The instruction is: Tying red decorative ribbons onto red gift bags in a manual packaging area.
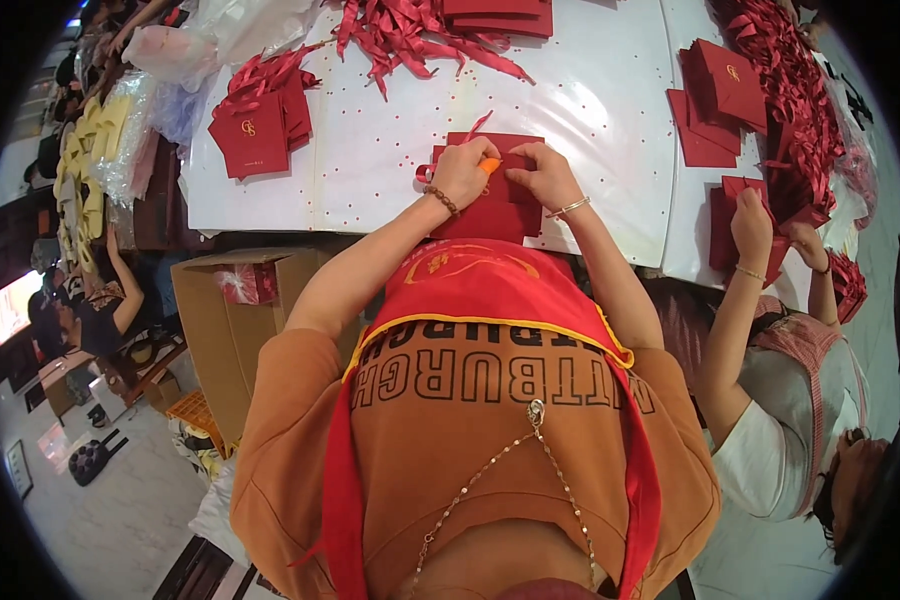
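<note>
A stack of flat red paper pieces (pixel 490 222), apparently folded cards or bags, lies before me at the table's near edge. My left hand (pixel 461 172) is closed over its upper left part, on a small orange tool (pixel 490 165) whose kind I cannot make out. A thin red ribbon (pixel 480 122) rises above that hand, and a ribbon loop (pixel 423 172) shows at its left. On the right side of the same stack, my right hand (pixel 550 178) has thumb and fingers bent together at a red piece; the fingertips' exact hold is partly hidden.
Red pieces with gold print (pixel 253 140) lie at the left of the white table (pixel 370 150). Loose red ribbons (pixel 395 40) spread at the back. More red pieces (pixel 722 90) and a ribbon heap (pixel 785 90) lie right, beside a co-worker's hands (pixel 752 225). A cardboard box (pixel 210 330) stands below left.
</note>
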`<state>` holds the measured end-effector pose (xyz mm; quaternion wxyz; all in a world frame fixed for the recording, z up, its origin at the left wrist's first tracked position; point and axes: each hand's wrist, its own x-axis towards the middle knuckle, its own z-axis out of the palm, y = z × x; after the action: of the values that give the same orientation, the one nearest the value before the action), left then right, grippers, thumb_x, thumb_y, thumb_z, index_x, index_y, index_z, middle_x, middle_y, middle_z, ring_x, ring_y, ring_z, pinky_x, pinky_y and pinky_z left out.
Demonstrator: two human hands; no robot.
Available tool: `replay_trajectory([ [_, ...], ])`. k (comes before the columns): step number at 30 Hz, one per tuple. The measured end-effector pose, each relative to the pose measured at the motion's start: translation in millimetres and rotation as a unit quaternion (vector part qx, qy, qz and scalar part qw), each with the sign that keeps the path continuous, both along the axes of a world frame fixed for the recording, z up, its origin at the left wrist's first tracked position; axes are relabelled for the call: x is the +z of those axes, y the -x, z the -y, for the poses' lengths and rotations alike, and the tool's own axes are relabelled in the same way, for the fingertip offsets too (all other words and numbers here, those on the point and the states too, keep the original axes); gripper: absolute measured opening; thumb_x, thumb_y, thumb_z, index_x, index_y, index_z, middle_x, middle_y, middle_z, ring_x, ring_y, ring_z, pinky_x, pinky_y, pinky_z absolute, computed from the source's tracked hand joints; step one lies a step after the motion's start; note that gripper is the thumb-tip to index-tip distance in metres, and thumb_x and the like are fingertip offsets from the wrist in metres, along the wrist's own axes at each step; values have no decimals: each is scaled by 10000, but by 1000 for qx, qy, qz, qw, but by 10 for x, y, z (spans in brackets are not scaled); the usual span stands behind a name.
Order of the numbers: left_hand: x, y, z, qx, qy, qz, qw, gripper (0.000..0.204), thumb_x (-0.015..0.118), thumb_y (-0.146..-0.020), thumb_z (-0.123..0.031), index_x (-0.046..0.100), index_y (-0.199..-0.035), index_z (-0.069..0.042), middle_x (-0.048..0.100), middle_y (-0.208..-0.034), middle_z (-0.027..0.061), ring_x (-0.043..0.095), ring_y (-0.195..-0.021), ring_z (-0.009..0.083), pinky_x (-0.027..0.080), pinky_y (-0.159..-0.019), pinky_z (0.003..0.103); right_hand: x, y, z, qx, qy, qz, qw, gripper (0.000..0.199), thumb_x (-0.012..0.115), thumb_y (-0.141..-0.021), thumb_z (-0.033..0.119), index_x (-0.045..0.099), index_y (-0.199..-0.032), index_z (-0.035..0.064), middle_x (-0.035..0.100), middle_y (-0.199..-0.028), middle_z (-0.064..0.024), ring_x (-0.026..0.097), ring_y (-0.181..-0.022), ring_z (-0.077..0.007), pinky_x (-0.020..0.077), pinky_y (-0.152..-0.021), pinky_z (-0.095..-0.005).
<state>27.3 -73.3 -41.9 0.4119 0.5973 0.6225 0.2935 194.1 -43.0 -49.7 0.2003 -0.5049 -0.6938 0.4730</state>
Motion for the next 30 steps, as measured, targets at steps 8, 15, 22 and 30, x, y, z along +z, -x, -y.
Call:
replay_trajectory([
  [8, -15, -75, -17, 33, 68, 83, 994, 66, 556, -787, -53, 567, -831, -4, 606, -681, 96, 582, -558, 167, 464, -480, 275, -21, -23, -24, 3, 11, -3, 1000, 321, 671, -693, 136, 611, -996, 49, 605, -938, -138, 563, -893, -273, 442, -793, -336],
  [15, -89, -103, -15, 12, -16, -32, 999, 132, 574, -781, -54, 541, -894, 5, 592, -627, 72, 550, -518, 120, 433, -481, 266, -2, -26, 17, 7, 12, -9, 1000, 315, 667, -697, 131, 603, -994, 46, 608, -933, -152, 571, -875, -291, 448, -785, -345],
  [22, -58, -133, 9, 5, 25, -29, 999, 134, 558, -773, -32, 538, -900, 7, 589, -619, 65, 547, -507, 113, 424, -469, 256, 104, -17, 55, -12, -17, 20, 1000, 247, 677, -688, 137, 598, -900, 36, 617, -787, -170, 593, -733, -326, 465, -666, -368],
  [30, 7, -137, 27, 115, 176, 196, 958, 173, 631, -705, -80, 577, -866, -46, 614, -650, 112, 607, -613, 224, 464, -549, 325, 101, -15, 87, 17, -111, 22, 993, 235, 672, -687, 128, 591, -882, 27, 613, -843, -154, 581, -780, -324, 453, -676, -376],
])
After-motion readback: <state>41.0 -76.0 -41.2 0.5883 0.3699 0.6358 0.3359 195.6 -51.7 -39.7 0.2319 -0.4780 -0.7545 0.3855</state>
